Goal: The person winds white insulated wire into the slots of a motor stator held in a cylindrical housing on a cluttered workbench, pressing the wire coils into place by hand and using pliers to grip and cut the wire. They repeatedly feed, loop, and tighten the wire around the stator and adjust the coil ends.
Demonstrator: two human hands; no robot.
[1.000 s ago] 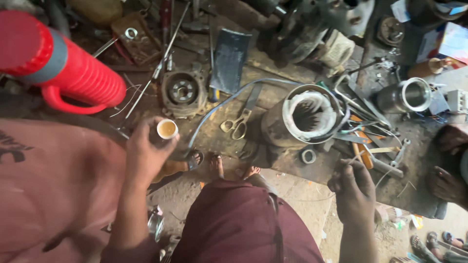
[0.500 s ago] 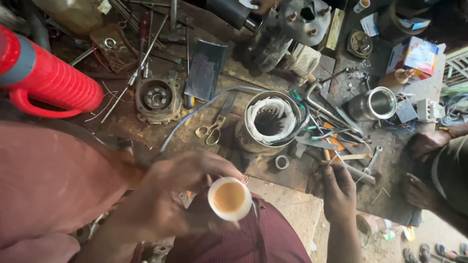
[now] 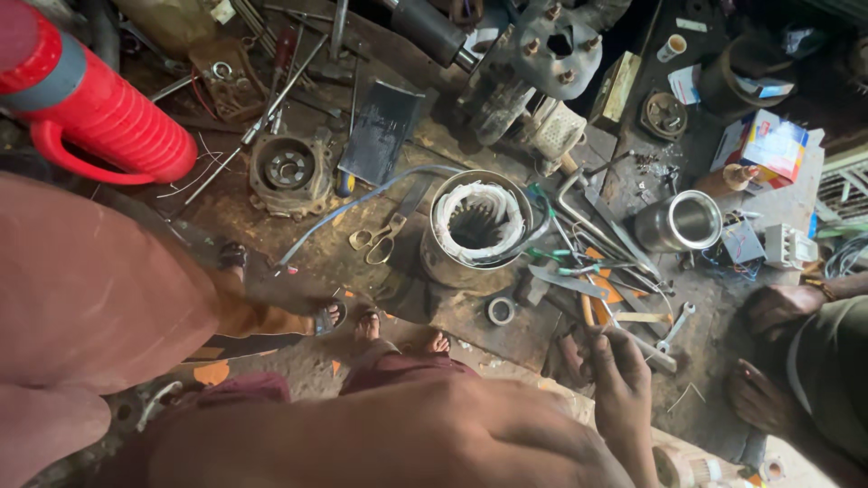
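The head view looks straight down on a cluttered workshop floor, and the handiest landmark is the round motor stator (image 3: 476,228) with its white windings, standing open end up near the middle. The right hand (image 3: 622,390) hangs below and to the right of the stator, fingers loosely curled and pointing up toward the heap of hand tools (image 3: 592,271) that lies just right of the stator; I see nothing held in it. The left hand (image 3: 434,434) fills the bottom of the view, very close to the camera and blurred (only its back and knuckles show), so whether it grips anything I cannot tell.

The tool heap lies up and slightly left of the right hand's fingertips, near but apart, with most of the long tools running slantwise from upper left to lower right. The right hand is plainly the nearer of the two. A small metal ring (image 3: 500,310) sits just below the stator, between both hands. Scissors (image 3: 382,237) lie just left of the stator, a red flask (image 3: 95,117) well away at upper left.
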